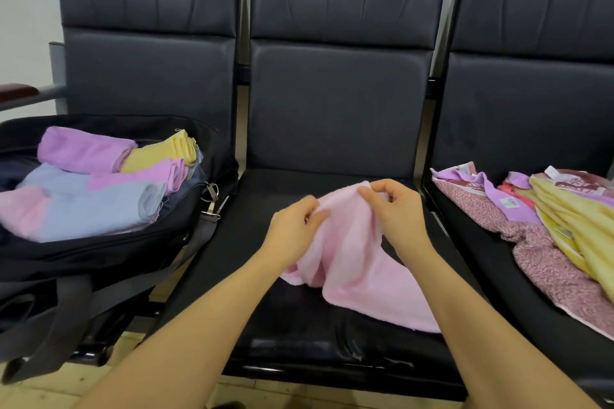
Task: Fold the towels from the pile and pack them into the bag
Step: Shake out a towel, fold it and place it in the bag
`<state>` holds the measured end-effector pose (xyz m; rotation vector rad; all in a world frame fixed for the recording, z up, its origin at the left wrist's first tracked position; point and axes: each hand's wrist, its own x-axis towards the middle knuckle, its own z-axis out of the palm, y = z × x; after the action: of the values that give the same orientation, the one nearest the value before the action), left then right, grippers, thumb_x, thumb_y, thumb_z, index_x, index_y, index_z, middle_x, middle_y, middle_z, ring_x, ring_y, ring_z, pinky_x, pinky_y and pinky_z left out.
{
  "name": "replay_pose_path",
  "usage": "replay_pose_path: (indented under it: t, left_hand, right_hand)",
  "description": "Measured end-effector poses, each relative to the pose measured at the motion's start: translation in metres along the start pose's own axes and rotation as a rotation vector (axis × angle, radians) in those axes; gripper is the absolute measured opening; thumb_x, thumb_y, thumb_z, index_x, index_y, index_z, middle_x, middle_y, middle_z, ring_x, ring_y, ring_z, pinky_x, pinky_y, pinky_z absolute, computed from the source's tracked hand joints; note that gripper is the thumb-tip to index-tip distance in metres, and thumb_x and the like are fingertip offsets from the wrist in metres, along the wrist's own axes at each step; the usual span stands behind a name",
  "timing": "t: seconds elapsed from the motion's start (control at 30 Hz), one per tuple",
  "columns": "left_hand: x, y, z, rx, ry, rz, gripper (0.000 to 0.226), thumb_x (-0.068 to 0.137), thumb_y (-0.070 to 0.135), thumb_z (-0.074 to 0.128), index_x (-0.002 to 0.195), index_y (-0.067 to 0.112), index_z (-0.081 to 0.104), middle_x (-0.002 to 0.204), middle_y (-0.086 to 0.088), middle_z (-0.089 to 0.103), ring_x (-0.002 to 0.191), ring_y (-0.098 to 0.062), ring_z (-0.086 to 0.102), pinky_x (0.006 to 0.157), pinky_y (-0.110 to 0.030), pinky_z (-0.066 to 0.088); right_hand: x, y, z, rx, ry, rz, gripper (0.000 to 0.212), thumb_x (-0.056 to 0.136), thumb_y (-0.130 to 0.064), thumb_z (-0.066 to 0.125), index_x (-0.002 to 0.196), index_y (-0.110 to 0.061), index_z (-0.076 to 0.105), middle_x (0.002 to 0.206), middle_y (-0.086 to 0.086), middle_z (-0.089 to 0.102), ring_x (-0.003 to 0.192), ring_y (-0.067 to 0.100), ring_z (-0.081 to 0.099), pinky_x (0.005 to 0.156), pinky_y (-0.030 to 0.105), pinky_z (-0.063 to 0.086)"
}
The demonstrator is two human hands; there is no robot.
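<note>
A pink towel [358,272] lies crumpled on the middle black seat [299,325], its far edge lifted. My left hand [292,229] pinches that edge on the left and my right hand [398,209] pinches it on the right, both a little above the seat. An open black bag [109,252] rests on the left seat and holds several folded towels [86,189] in purple, yellow, blue and pink. The pile of unfolded towels [548,229], purple, patterned pink and yellow, lies on the right seat.
Three black padded chairs stand in a row against a pale wall. The bag's grey straps [66,319] hang over the left seat's front edge. A wooden armrest [16,91] sticks out at the far left. Pale floor shows below the seats.
</note>
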<state>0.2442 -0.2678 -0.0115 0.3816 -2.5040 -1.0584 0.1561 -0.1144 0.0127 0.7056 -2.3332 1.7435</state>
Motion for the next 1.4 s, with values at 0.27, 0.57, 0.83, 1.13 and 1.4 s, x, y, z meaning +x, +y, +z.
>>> replay_pose_path:
  t: [0.27, 0.57, 0.83, 1.13, 1.4]
  left_hand:
    - [0.003, 0.004, -0.038, 0.0, 0.092, 0.094, 0.013, 0.095, 0.03, 0.054, 0.088, 0.021, 0.05, 0.054, 0.006, 0.045, 0.049, -0.007, 0.04, 0.05, -0.018, 0.03]
    - [0.001, 0.036, -0.073, -0.626, 0.27, 0.011, 0.012, 0.086, 0.013, 0.067, 0.09, 0.023, 0.071, 0.086, 0.009, 0.07, 0.087, -0.005, 0.062, 0.075, -0.018, 0.047]
    - [0.02, 0.089, -0.132, -0.657, 0.467, 0.02, 0.021, 0.088, 0.002, 0.06, 0.095, 0.016, 0.074, 0.087, 0.011, 0.067, 0.085, -0.001, 0.061, 0.065, -0.008, 0.046]
    - [0.036, 0.12, -0.185, -0.672, 0.484, -0.011, 0.054, 0.084, -0.011, 0.041, 0.127, 0.015, 0.06, 0.129, -0.003, 0.057, 0.095, -0.014, 0.057, 0.089, -0.025, 0.049]
    - [0.041, 0.132, -0.204, -0.57, 0.522, -0.039, 0.038, 0.087, -0.004, 0.054, 0.12, 0.012, 0.065, 0.125, -0.004, 0.058, 0.109, -0.017, 0.051, 0.089, -0.024, 0.039]
  right_hand:
    - [-0.004, -0.007, -0.013, -0.025, 0.04, 0.009, 0.014, 0.084, -0.036, 0.068, 0.071, -0.031, 0.065, 0.072, -0.015, 0.062, 0.097, 0.028, 0.057, 0.094, 0.056, 0.044]
    - [-0.009, -0.053, -0.032, 0.182, 0.08, -0.108, 0.019, 0.088, -0.01, 0.063, 0.089, -0.028, 0.07, 0.088, -0.018, 0.068, 0.082, -0.012, 0.059, 0.07, 0.004, 0.042]
    - [0.01, -0.12, -0.055, 0.305, 0.247, -0.148, 0.023, 0.09, -0.006, 0.059, 0.093, -0.024, 0.072, 0.091, -0.014, 0.069, 0.087, -0.006, 0.062, 0.077, 0.009, 0.044]
    - [0.036, -0.176, -0.086, 0.429, 0.464, -0.12, 0.036, 0.091, 0.003, 0.052, 0.12, -0.014, 0.066, 0.096, -0.008, 0.065, 0.092, 0.021, 0.063, 0.076, 0.012, 0.053]
    - [0.027, -0.172, -0.101, 0.44, 0.44, -0.085, 0.059, 0.089, 0.011, 0.042, 0.139, -0.02, 0.05, 0.143, 0.008, 0.047, 0.118, 0.02, 0.054, 0.069, 0.01, 0.05]
